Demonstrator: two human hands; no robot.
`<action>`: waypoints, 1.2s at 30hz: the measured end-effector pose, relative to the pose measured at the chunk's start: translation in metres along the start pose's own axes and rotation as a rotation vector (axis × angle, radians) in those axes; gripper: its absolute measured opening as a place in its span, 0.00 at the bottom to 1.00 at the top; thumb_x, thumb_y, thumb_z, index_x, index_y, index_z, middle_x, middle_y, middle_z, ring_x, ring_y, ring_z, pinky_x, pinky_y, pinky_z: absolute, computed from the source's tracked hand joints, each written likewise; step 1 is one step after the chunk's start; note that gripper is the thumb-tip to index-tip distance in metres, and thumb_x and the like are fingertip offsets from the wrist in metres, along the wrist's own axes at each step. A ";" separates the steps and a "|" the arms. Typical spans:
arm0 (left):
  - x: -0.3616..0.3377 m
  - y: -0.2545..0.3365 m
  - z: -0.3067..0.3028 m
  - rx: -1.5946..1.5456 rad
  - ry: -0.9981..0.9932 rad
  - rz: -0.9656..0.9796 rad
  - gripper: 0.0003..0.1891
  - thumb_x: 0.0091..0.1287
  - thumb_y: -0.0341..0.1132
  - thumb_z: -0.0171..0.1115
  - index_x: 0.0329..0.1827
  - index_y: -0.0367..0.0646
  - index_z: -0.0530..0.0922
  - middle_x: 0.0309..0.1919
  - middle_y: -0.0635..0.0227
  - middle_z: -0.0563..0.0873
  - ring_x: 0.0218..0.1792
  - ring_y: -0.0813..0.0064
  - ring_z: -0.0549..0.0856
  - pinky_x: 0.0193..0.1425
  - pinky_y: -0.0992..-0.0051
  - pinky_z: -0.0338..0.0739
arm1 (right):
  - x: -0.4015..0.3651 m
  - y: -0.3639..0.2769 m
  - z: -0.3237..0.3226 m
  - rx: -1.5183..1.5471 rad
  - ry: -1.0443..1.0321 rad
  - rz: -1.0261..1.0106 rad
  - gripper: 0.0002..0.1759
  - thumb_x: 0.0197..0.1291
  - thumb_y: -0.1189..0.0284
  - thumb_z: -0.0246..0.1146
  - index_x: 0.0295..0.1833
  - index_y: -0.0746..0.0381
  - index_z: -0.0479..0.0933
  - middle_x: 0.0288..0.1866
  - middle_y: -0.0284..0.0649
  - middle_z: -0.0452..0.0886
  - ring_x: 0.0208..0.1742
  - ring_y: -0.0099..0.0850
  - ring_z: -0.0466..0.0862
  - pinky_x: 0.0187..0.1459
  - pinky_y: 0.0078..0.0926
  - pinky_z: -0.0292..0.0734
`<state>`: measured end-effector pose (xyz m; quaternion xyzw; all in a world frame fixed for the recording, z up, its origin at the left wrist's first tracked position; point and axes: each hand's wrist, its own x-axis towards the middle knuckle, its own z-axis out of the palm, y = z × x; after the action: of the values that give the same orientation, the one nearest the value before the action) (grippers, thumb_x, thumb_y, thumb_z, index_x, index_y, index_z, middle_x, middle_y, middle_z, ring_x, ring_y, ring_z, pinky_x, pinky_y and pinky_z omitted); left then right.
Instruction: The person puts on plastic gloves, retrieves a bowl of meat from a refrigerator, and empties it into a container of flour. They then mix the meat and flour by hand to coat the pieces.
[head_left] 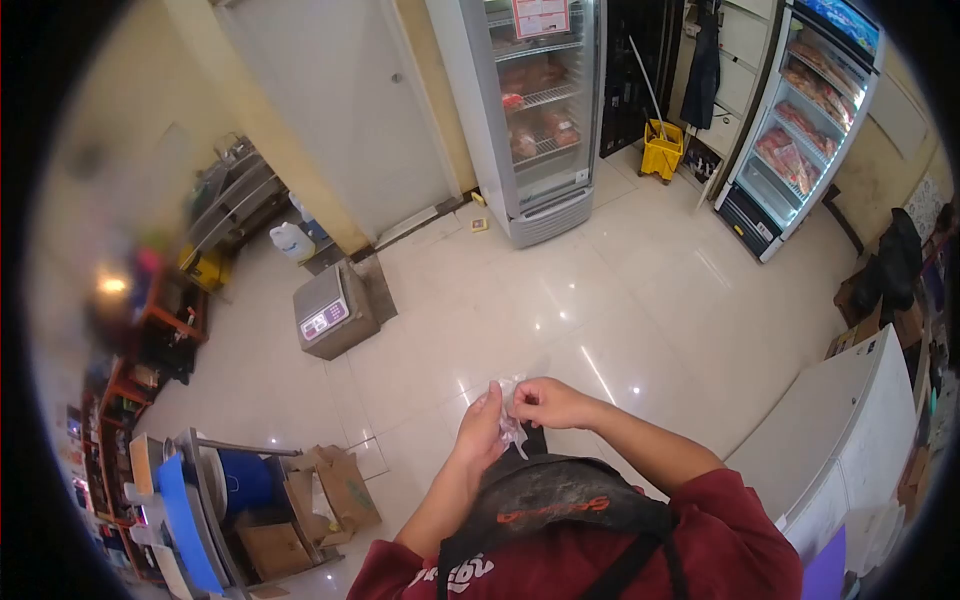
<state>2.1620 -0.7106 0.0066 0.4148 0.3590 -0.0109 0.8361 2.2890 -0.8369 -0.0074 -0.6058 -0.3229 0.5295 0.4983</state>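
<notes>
Glossy pale floor tiles (450, 290) spread beneath and beyond the fingers of a worker in a maroon shirt (735, 525) and dark apron (570, 500). The left hand (482, 428) grips a crumpled clear plastic bag (512, 430) with its thumb raised, while the right hand (550, 403), fingers curled, pinches at the upper part; the bag sits between the two, just above the apron. Ahead of the fingertips stands a glass-door upright refrigerator (548, 210) stocked with packaged goods, with a yellow mop bucket (661, 155) and a second lit display refrigerator (795, 140) farther right. Forward and left of the fingers, a digital scale (328, 308) rests near a white jug (290, 242); nearer, also left, opened cardboard boxes (335, 495) lie beside a blue bucket (245, 480).
</notes>
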 end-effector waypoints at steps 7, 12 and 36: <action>0.174 0.091 0.022 0.081 -0.141 0.118 0.17 0.80 0.46 0.53 0.48 0.39 0.76 0.37 0.67 0.83 0.35 0.77 0.81 0.36 0.75 0.76 | 0.111 -0.042 -0.120 -0.214 0.252 -0.104 0.12 0.66 0.68 0.69 0.39 0.64 0.76 0.32 0.33 0.80 0.35 0.20 0.79 0.38 0.23 0.76; 0.262 0.159 0.069 0.274 -0.213 0.268 0.12 0.76 0.38 0.62 0.36 0.43 0.73 0.28 0.73 0.81 0.27 0.83 0.75 0.30 0.77 0.70 | 0.157 -0.054 -0.206 -0.171 0.425 -0.149 0.10 0.64 0.71 0.69 0.36 0.64 0.76 0.30 0.31 0.80 0.33 0.19 0.78 0.37 0.23 0.76; 0.525 0.292 0.257 0.982 -0.029 0.779 0.17 0.68 0.28 0.61 0.59 0.33 0.76 0.56 0.50 0.82 0.56 0.51 0.82 0.60 0.63 0.75 | 0.312 -0.162 -0.590 -0.797 0.123 -0.174 0.17 0.55 0.74 0.62 0.50 0.66 0.70 0.39 0.55 0.83 0.45 0.55 0.84 0.47 0.50 0.77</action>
<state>2.7956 -0.5530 -0.0108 0.8506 0.1233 0.1253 0.4956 2.9520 -0.6567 0.0124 -0.7525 -0.5222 0.2816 0.2860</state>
